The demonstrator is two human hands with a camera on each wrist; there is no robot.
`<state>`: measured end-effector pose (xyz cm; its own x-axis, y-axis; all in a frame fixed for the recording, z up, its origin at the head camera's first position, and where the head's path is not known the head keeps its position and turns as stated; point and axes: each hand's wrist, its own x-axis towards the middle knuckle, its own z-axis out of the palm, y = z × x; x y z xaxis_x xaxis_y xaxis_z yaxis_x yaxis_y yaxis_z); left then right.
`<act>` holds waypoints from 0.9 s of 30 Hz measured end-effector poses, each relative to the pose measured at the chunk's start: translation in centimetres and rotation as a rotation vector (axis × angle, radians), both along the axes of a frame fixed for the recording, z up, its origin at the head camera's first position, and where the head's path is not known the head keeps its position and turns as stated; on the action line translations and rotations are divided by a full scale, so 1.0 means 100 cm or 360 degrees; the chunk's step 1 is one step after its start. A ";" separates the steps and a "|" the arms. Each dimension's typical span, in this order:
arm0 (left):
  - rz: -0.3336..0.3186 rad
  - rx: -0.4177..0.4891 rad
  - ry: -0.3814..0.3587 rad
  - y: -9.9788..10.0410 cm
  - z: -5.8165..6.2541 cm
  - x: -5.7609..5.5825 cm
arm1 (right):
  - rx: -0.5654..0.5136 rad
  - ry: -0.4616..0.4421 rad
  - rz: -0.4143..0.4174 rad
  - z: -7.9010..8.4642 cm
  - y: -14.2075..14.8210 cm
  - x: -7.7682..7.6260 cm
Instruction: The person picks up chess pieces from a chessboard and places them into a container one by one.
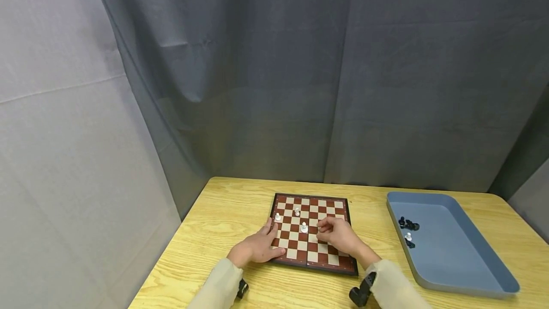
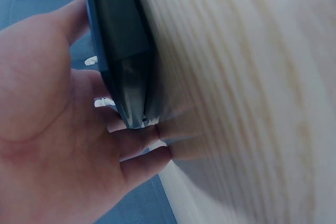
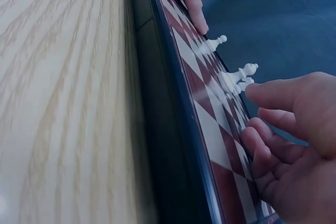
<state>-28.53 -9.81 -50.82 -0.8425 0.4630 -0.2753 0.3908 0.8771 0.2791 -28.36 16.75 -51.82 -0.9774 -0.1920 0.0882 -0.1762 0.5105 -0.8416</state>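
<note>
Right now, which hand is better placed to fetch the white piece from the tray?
Probably right: the right hand is nearer the tray and looks empty, while the left hand touches the board at its left edge.

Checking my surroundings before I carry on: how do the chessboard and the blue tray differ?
The chessboard is checkered red-brown and cream; the tray is plain blue. The chessboard has a flat top, while the tray has raised walls. White pieces stand on the chessboard; the tray holds black pieces and a white one. Both rest on the wooden table.
</note>
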 end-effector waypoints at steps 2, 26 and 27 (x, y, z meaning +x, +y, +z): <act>-0.0001 -0.0004 0.0003 0.000 0.000 0.000 | -0.0001 0.0001 -0.0028 -0.001 -0.004 -0.001; 0.0030 0.0004 -0.0002 0.000 -0.001 0.000 | 0.0127 0.0096 -0.0081 -0.010 -0.032 -0.011; 0.0028 0.0003 0.0003 0.000 -0.001 0.000 | 0.0137 0.0101 -0.0082 -0.010 -0.033 -0.011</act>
<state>-28.58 -9.78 -50.89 -0.8510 0.4485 -0.2731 0.3757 0.8834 0.2800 -29.47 13.40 -52.85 -0.9792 -0.1511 0.1353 -0.1992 0.5901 -0.7824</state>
